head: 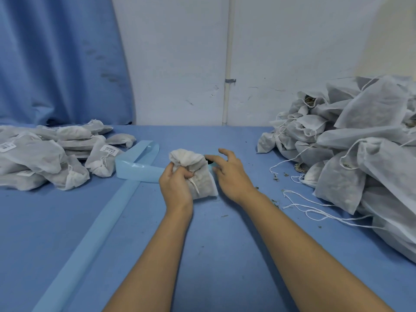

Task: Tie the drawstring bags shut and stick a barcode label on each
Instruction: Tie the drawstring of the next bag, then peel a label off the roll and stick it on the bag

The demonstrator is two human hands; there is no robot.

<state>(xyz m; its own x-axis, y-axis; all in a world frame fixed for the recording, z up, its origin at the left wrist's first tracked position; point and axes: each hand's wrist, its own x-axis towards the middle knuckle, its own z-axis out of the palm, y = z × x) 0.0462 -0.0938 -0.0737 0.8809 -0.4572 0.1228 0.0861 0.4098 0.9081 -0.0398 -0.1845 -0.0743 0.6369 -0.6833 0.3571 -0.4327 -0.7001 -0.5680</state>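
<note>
Forearms (157, 255) are stretched over the worktop (220, 244). At its middle the bag (200, 176) is held, its neck clamped in the left grip (177, 183). The right grip (229, 174) is spread apart and empty. Should that clamp be loosened, the neck could slacken before labelling.

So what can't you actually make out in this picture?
All in the head view:
- Dark object behind the held bag: mostly hidden by the bag and the right hand.
- Print on the labels of the left pile: too small to read.
- Right pile: cut off by the right edge.
- Whether the held bag's neck is knotted: the left hand covers it.
</note>
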